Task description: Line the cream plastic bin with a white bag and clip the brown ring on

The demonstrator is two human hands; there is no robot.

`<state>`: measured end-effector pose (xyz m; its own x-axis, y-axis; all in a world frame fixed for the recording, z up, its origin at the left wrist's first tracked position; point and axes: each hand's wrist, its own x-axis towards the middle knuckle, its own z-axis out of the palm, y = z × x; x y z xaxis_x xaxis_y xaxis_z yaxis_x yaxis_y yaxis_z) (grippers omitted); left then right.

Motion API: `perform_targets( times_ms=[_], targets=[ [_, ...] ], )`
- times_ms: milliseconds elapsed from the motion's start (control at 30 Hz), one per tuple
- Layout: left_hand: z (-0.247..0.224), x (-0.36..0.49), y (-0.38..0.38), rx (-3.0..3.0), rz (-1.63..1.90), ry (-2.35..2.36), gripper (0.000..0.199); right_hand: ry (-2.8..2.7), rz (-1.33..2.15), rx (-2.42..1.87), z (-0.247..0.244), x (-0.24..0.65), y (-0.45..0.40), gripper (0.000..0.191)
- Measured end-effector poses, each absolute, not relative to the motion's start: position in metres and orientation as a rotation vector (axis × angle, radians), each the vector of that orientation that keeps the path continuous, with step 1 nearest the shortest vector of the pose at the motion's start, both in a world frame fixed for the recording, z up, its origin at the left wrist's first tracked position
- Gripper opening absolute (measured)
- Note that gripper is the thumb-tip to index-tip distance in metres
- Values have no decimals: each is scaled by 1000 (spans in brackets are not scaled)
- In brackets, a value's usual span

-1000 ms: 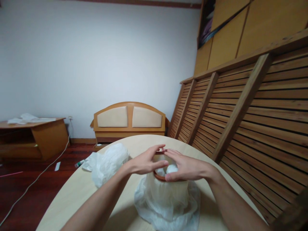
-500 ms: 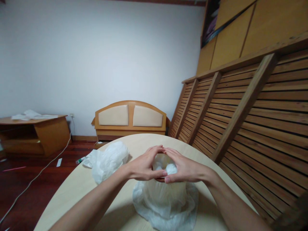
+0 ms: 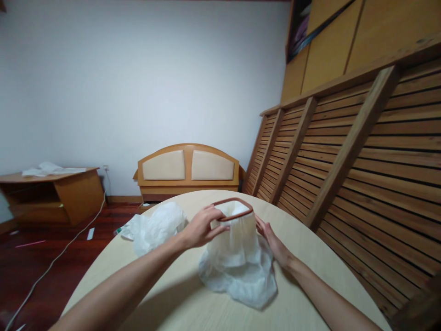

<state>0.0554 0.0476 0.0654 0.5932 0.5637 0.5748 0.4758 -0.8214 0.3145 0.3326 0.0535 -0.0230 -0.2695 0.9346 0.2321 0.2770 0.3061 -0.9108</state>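
Note:
A small bin [image 3: 237, 234] stands on the round table, with a rounded-square brown rim. A thin white plastic bag [image 3: 241, 280] lines it and drapes down the outside, spreading onto the tabletop. My left hand [image 3: 206, 224] grips the bin's left edge, fingers over the rim and thumb on the outer side. Against the right side of the bin, below the rim, lies my right hand [image 3: 274, 241] with its fingers extended; some fingertips are hidden behind the bin.
Left of the bin, a crumpled white plastic bag [image 3: 160, 227] lies on the pale round table [image 3: 299, 285]. Beyond stand a headboard [image 3: 188, 184] and a low wooden cabinet [image 3: 77, 191]. A slatted wooden frame [image 3: 344, 165] leans at the right. A cable [image 3: 58, 262] crosses the floor.
My hands have parted from around the bin's rim. The right hand has moved down to its right side, the left to the left edge. The brown rim now shows fully.

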Motion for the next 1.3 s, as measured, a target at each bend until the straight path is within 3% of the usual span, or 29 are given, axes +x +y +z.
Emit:
perform_targets(
  times_ms=[133,333,600,767,967,1100,1300],
  targets=[
    [84,46,100,2529,1224,1238,28,-1643,910,-1216,-35,341,66,83],
    [102,12,168,2491,1311,1759,37,-1963,668,-1528,-52,345,70,87],
    [63,-39,187,2536,948,2079,20,-2223,396,-1646,-57,340,71,80],
    [52,-60,177,2491,783,2260,24,-2292,351,-1606,-56,337,72,77],
    [61,-74,166,2494,686,2320,27,-2388,340,-1634,-50,335,70,80],
    [60,-56,153,2537,784,2318,48,-2395,444,-1681,-43,332,72,81],
    [8,27,115,2706,888,1841,53,-2418,497,-1883,-32,305,84,89]
  ],
)
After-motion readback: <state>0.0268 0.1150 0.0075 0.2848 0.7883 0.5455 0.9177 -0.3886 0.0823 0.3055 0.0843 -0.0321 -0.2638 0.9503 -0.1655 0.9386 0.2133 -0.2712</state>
